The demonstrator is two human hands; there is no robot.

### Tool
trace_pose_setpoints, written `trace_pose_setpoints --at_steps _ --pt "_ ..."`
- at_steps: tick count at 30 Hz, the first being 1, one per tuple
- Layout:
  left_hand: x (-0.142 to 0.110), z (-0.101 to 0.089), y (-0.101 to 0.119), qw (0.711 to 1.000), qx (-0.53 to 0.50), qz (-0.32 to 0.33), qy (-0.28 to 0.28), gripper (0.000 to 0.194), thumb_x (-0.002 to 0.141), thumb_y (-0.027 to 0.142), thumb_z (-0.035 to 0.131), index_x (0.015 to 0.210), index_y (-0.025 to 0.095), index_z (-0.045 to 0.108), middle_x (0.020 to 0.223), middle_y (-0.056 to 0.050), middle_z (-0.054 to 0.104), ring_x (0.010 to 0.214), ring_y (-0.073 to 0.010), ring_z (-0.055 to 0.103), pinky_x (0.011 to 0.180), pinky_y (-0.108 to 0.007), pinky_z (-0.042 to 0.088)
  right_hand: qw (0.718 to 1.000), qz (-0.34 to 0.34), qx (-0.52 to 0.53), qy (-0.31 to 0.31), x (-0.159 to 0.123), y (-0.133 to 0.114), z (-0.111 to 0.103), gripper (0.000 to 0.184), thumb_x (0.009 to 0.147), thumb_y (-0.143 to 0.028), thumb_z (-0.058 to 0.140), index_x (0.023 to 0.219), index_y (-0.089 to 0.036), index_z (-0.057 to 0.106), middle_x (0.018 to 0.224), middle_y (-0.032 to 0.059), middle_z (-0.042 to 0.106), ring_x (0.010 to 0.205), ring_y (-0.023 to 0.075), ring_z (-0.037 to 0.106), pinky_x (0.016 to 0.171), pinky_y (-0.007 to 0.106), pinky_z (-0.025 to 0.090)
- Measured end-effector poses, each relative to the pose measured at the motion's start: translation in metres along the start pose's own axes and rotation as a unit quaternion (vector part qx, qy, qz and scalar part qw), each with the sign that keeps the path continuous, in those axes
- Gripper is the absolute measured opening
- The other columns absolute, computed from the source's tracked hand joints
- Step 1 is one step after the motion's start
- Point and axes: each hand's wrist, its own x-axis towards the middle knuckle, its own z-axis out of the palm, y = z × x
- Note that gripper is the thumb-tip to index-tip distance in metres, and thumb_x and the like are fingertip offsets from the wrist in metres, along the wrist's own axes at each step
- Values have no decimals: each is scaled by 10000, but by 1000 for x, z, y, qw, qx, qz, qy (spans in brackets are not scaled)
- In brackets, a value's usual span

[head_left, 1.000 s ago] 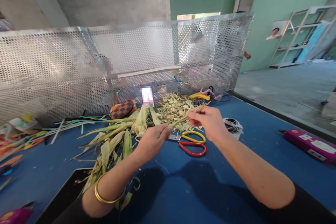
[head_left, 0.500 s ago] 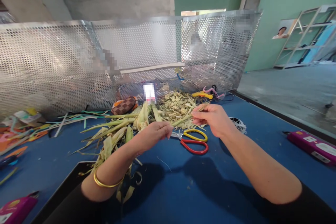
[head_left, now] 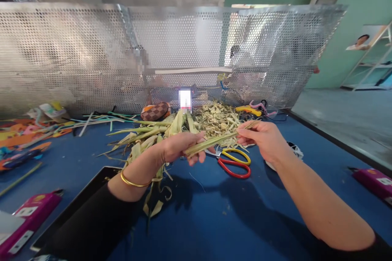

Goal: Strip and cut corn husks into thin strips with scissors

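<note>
My left hand (head_left: 185, 147) holds one end of a narrow, pale green corn husk strip (head_left: 211, 143), which lies across its curled fingers. At the strip's other end, the thumb and fingers of my right hand (head_left: 260, 138) pinch it. Long corn husks (head_left: 147, 132) lie in a loose heap behind and beneath my left forearm. Beyond the strip is a pile of shredded husk pieces (head_left: 219, 116). Scissors with one red and one yellow handle (head_left: 223, 164) rest on the blue table just below the strip, their blades partly hidden by my left hand.
A perforated metal screen (head_left: 177, 40) stands along the table's back. Near it lie a checkered pouch (head_left: 155, 111) and a yellow-handled tool (head_left: 249, 110). A magenta box-shaped item (head_left: 36, 216) sits at left, another (head_left: 372, 181) at right. A dark tray (head_left: 101, 175) is under my left arm.
My left hand has turned and loosened its fingers, so more of the husk strip shows across them. The head view has shifted, moving the scene slightly. My right hand keeps its pinch.
</note>
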Motion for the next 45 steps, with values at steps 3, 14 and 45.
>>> trace_pose_setpoints --at_steps 3,14,45 --pt "-3 -3 3 999 39 15 22 589 850 620 338 835 147 689 740 -100 676 595 -162 572 582 -276 425 1000 -14 -9 -8 -3 0 3 245 519 -350 818 641 -172 700 553 18 640 480 149 610 492 290 528" --pt "21 48 -13 958 81 177 211 215 850 252 387 801 183 585 686 3 584 595 -135 525 606 -259 395 997 -7 -42 -59 -25 13 43 222 571 -372 796 636 -189 690 620 28 675 530 173 631 566 324 550" --pt "22 33 -21 944 186 194 192 240 827 268 398 671 172 554 658 -3 513 657 -134 465 635 -244 377 805 -453 -372 -89 -8 0 11 231 851 -286 607 1077 -263 649 1149 39 662 1240 238 471 1051 475 325"
